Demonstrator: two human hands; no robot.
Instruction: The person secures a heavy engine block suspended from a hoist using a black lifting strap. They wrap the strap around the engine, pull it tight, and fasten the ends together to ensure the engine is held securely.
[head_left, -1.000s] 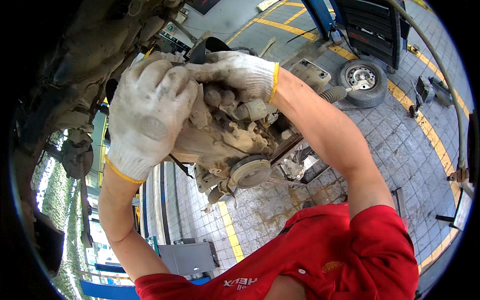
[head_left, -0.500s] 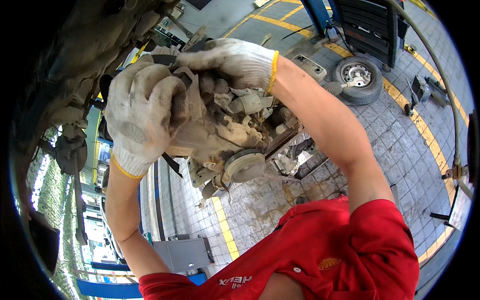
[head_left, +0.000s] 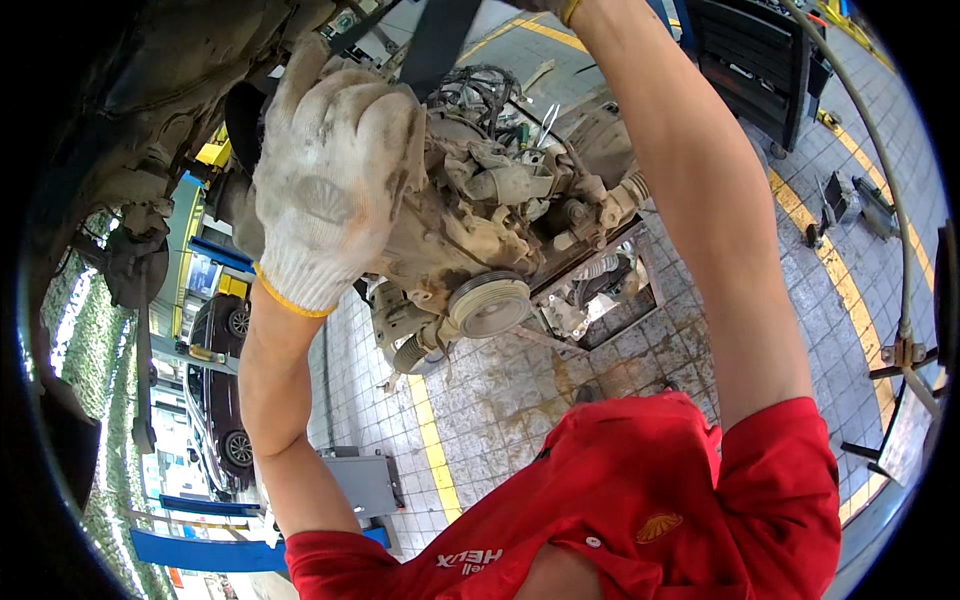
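Note:
My left hand (head_left: 340, 185), in a soiled white knit glove, is closed at the upper left of the dirty engine assembly (head_left: 440, 245). Its fingers curl away from view, so what they grip is hidden. Just right of those fingers, a flat black strip (head_left: 440, 45) slants up to the top edge. Only a sliver of my right hand (head_left: 566, 10) shows at that edge, by its yellow cuff; its fingers are out of sight. Below both hands, a round grooved pulley (head_left: 490, 304) faces me on the engine's near side.
A raised vehicle's dark underside (head_left: 190, 90) fills the upper left. To the right hangs a hose (head_left: 885, 160), with a black tool cabinet (head_left: 745, 65) behind it. A grey box (head_left: 362, 485) stands lower left, and a dark car (head_left: 215, 390) is parked beyond.
My right hand has left the engine and risen to the top edge. The left hand has shifted slightly right. The black strip now shows between them, and the wheel is mostly hidden behind my right arm.

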